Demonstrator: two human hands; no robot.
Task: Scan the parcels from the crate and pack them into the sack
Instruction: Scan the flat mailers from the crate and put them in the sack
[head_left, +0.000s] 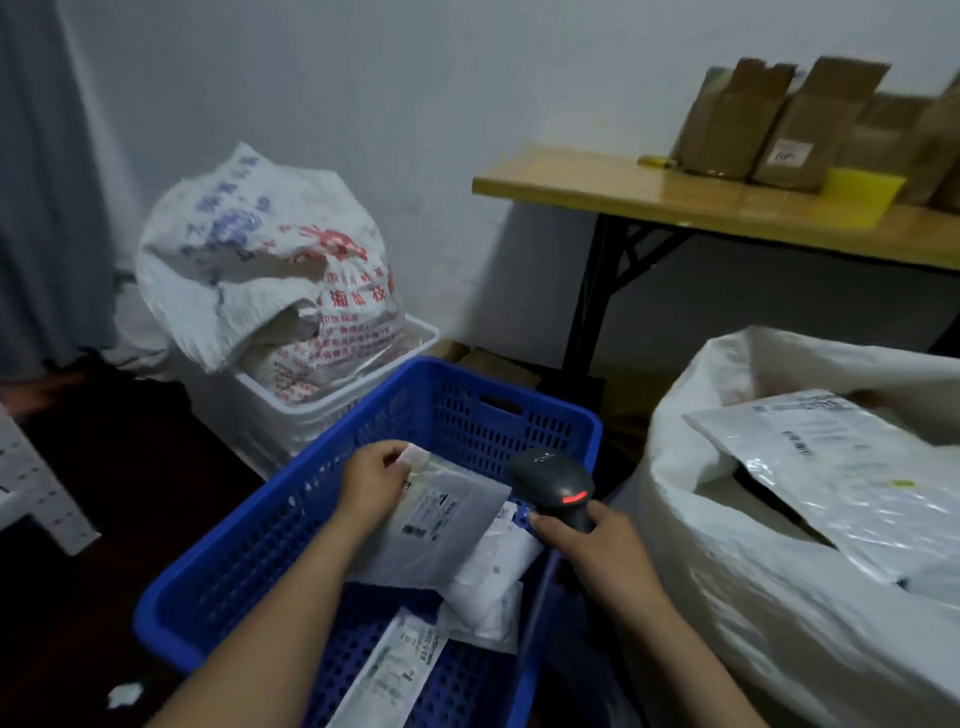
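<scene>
A blue plastic crate sits in front of me with several white parcels in it. My left hand grips the top edge of a white parcel with a label, holding it tilted above the others. My right hand holds a black barcode scanner by its handle, its red light on, head close to the parcel's right edge. Another parcel lies under it, and a long one lies at the crate's near end. The open white sack stands at the right, with a white parcel on top inside.
A white basket with a filled printed sack stands behind the crate. A wooden table at the back right carries brown cardboard boxes. A white stool is at the left. A scrap of paper lies on the dark floor.
</scene>
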